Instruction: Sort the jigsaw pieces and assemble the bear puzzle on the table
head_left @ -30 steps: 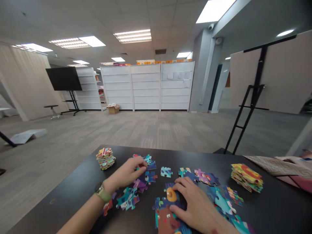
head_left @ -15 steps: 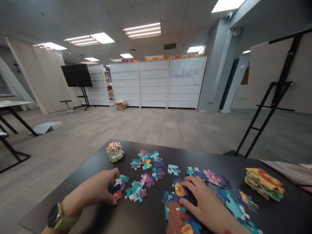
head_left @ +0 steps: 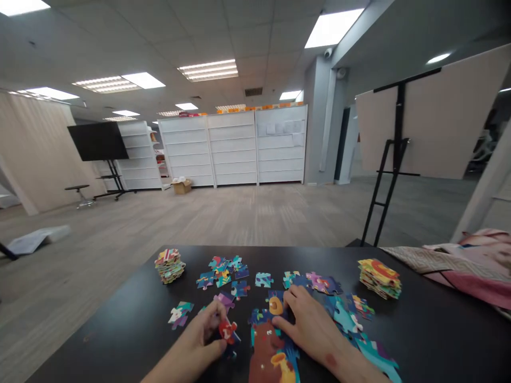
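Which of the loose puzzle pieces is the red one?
The red piece pinched in the left hand; the other loose pieces lie flat on the table, mostly teal, blue or purple.

On the flat tabletop (head_left: 439,340), I have a stack of cardboard jigsaw pieces (head_left: 170,266) left, another stack (head_left: 379,278) right, loose pieces (head_left: 223,271) between.

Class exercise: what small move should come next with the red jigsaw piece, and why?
Probably try the red cardboard jigsaw piece against the assembled brown-bear puzzle section's left edge: the left hand holds it right beside that edge, and the right hand rests on the section.
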Tool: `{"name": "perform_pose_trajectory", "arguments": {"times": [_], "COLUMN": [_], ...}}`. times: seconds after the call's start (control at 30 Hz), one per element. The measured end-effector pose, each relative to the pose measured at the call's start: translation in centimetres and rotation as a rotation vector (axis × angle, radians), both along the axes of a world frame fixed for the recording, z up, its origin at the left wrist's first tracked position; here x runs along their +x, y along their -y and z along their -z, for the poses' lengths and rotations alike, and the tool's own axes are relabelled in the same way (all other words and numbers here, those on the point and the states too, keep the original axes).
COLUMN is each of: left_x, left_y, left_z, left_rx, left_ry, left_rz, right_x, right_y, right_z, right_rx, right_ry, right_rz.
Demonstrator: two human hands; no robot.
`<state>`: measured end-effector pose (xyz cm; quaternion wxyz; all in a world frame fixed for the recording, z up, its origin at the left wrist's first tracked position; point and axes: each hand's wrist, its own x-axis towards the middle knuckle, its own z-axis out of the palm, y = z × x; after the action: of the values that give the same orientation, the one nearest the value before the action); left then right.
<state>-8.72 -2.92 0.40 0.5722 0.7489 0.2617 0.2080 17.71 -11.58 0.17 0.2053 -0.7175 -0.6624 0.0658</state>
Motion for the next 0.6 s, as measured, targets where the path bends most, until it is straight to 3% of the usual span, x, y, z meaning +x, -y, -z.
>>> {"name": "perform_pose_trajectory", "arguments": {"times": [0.1, 0.2, 0.43, 0.6], "left_x": [1.7, 2.1, 1.5, 1.5], "left_y": [0.6, 0.9, 2.0, 2.2], "left_z": [2.3, 3.5, 2.7, 2.6], "left_rx": [0.075, 0.248, 0.407, 0.551], "left_ry": [-0.058, -0.146, -0.427, -0.515], "left_rz": [-0.010, -0.097, -0.191, -0.259], "right_x": [0.2, 0.3, 0.6, 0.5], "right_y": [0.1, 0.0, 0.0, 0.0], "right_z": [-0.1, -0.1, 0.3, -0.1], "right_rx": [-0.006, -0.014, -0.003, -0.031], "right_ry": [0.013, 0.019, 0.016, 0.008], "right_rz": [-0.010, -0.028, -0.058, -0.063]}}
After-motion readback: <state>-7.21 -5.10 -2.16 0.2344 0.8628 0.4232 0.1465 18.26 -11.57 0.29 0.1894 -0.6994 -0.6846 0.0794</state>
